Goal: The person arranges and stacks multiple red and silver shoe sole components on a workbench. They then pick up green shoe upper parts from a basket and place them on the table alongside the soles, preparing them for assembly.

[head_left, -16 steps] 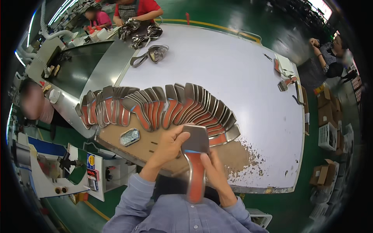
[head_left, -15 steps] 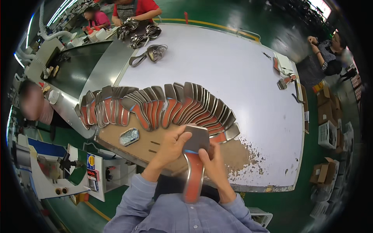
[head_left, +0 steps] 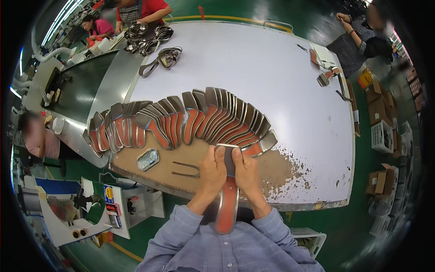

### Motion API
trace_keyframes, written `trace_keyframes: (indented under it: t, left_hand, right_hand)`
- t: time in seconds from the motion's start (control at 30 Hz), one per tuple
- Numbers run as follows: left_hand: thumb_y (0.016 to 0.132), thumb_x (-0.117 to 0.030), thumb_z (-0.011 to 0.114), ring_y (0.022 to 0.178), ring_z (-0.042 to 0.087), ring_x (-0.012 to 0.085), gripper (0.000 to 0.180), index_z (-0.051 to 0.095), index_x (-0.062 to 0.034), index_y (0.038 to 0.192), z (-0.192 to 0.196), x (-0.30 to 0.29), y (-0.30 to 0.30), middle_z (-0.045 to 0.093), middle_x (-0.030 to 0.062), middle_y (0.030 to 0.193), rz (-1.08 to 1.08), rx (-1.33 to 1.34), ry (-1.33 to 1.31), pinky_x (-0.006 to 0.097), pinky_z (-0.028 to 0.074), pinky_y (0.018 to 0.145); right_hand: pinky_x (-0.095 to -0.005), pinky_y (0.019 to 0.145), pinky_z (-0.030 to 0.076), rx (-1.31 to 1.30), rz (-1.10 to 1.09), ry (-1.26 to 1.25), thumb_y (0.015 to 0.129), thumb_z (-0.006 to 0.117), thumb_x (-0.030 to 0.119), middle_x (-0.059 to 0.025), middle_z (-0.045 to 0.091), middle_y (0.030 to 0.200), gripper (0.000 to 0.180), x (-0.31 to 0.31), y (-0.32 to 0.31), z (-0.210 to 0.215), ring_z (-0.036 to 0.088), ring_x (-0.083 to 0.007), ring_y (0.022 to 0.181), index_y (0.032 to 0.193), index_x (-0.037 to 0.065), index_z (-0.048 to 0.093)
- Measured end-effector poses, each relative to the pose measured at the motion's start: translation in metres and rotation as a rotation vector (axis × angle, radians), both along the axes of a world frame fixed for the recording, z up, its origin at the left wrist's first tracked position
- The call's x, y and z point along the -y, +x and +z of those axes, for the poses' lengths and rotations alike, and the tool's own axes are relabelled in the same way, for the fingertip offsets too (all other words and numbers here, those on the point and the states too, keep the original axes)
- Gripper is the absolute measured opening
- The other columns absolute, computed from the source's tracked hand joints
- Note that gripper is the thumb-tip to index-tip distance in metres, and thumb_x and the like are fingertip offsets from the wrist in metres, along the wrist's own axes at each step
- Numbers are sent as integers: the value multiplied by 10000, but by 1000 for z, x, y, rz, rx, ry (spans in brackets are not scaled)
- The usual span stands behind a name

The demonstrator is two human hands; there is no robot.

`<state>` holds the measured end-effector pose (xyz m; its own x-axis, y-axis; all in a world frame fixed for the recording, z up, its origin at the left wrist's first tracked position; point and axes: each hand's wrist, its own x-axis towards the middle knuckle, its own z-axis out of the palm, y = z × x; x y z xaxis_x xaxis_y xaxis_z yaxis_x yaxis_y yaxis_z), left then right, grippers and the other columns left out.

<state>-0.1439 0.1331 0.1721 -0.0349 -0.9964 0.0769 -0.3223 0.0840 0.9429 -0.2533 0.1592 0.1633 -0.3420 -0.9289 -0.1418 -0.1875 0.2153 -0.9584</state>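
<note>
My left hand (head_left: 211,174) and right hand (head_left: 247,174) grip one sole (head_left: 227,199), the fingers of each closed on the sides of its dark end, both thumbs on the upper face. The sole is held up before me at the near edge of the counter (head_left: 281,90), its red end towards my shirt (head_left: 226,254). Beyond, on the counter's brown part, lie a two-pronged tool (head_left: 186,174) and, to its left, a shiny oblong object (head_left: 148,159) of unclear kind. Next, similar soles overlap in a curved row (head_left: 235,131), dark ends away from me. Farther off lies a strapped bundle (head_left: 167,57); behind it, a person in red (head_left: 154,10) stands at a pile of straps (head_left: 137,38).
</note>
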Motion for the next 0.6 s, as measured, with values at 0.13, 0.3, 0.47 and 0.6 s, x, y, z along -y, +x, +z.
trace_keyframes:
  t: [0.13, 0.3, 0.47, 0.6]
  left_hand:
    - [1104, -388, 413, 686, 624, 251, 479, 610, 17, 940, -15, 5, 1, 622, 178, 725, 17, -73, 99, 400, 477, 643]
    - [1094, -468, 380, 739, 614, 249, 619, 639, 48, 872, -12, 17, 3, 638, 196, 751, 21, 37, 289, 397, 469, 693]
    - [1087, -513, 359, 645, 554, 225, 712, 605, 71, 762, -18, 44, 15, 600, 152, 653, -181, 189, 264, 419, 449, 636]
    - [1084, -535, 346, 607, 495, 166, 753, 567, 61, 682, -26, 40, 17, 523, 98, 582, -200, -13, 313, 400, 425, 587]
  right_hand:
    - [-448, 549, 407, 13, 60, 113, 1063, 351, 595, -219, 485, 541, 813, 2, -8, -14, 481, -246, 527, 683, -86, 580]
    - [-470, 557, 406, 20, -15, 88, 1082, 288, 571, -202, 464, 515, 836, 4, -10, -27, 480, -257, 522, 631, -86, 539]
    - [-400, 528, 376, -13, 24, 44, 1083, 287, 597, -19, 479, 569, 792, -5, -5, -31, 437, -138, 589, 654, -25, 526]
    - [-383, 595, 428, 195, 67, 17, 1077, 313, 596, -65, 542, 601, 797, -8, -8, -32, 501, -147, 637, 704, -50, 596]
